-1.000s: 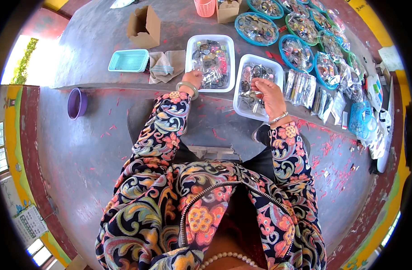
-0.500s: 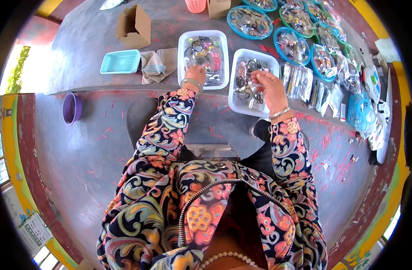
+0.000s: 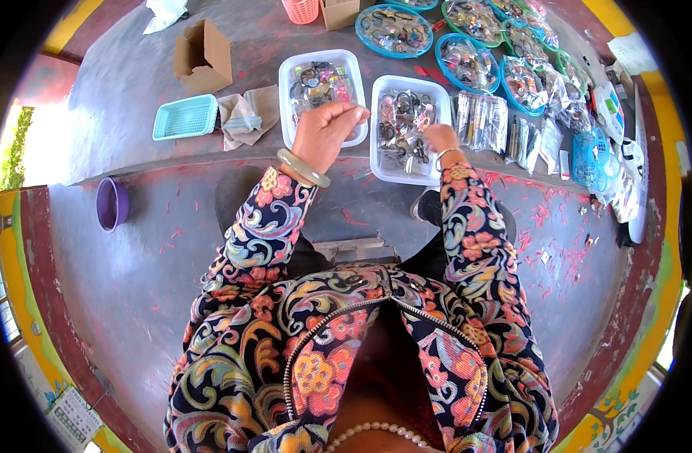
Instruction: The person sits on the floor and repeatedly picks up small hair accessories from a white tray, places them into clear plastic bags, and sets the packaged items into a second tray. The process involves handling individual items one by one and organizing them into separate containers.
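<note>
My left hand point(image 3: 325, 134) is raised over the near edge of the left white tray point(image 3: 284, 109), thumb and fingers pinched together. Whatever it may hold is too small to make out. Colourful little packets point(image 3: 316, 79) in clear wrapping lie in that tray. My right hand point(image 3: 441, 139) is closed at the right side of the other white tray point(image 3: 375, 155), fingers curled down over its contents; anything in them is hidden. Small clear bags with dark ring-shaped pieces point(image 3: 406, 128) fill this second tray.
Blue and green round baskets point(image 3: 361, 38) of bagged goods stand far right, with flat clear packets point(image 3: 482, 121) before them. To the left are a folded cloth point(image 3: 248, 121), a turquoise basket point(image 3: 183, 118) and an open cardboard box point(image 3: 202, 57). A purple bucket point(image 3: 112, 204) sits lower left.
My left hand has lifted out of the left tray, nearer to me. The right hand has lowered from above the right tray to its contents, its fingers curling in.
</note>
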A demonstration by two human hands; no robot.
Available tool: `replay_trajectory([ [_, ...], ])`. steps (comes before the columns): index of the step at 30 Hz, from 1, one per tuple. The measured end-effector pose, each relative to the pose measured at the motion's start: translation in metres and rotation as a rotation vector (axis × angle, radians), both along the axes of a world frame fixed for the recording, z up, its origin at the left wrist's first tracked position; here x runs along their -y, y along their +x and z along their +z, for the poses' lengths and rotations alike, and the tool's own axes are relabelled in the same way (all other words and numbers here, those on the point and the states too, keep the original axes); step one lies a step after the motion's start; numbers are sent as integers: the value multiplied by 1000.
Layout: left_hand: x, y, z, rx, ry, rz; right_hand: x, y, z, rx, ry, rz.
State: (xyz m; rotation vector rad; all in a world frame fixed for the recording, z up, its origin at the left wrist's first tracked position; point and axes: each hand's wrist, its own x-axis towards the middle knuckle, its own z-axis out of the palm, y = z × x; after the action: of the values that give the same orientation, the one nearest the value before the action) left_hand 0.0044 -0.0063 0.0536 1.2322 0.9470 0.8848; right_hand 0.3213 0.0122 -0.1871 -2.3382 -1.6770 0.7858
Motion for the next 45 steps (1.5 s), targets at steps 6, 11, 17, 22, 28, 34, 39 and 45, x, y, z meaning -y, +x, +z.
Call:
replay_trajectory([
  [6, -12, -15, -65, -65, -280, 124, 36, -75, 11, 496, -211, -83],
  [11, -22, -9, -78, -52, -277, 71, 40, -79, 7, 477, -193, -178],
  [17, -20, -4, -73, -131, -245, 21, 38, -76, 1, 452, -221, -29],
  [22, -22, -6, -77, -159, -236, 10, 30, -79, 36, 373, -228, 35],
  [28, -21, -2, -72, -165, -238, -16, -1, -72, 137, 41, -314, 262],
  [34, -16, -2, -61, -27, -299, -113, 43, -95, 214, -1278, -232, -209],
  [39, -12, 4, -50, -3, -316, -209, 46, -121, 198, -1335, -11, -274],
  [45, -13, 3, -56, -69, -206, -234, 42, -143, 187, -1298, 90, -328],
])
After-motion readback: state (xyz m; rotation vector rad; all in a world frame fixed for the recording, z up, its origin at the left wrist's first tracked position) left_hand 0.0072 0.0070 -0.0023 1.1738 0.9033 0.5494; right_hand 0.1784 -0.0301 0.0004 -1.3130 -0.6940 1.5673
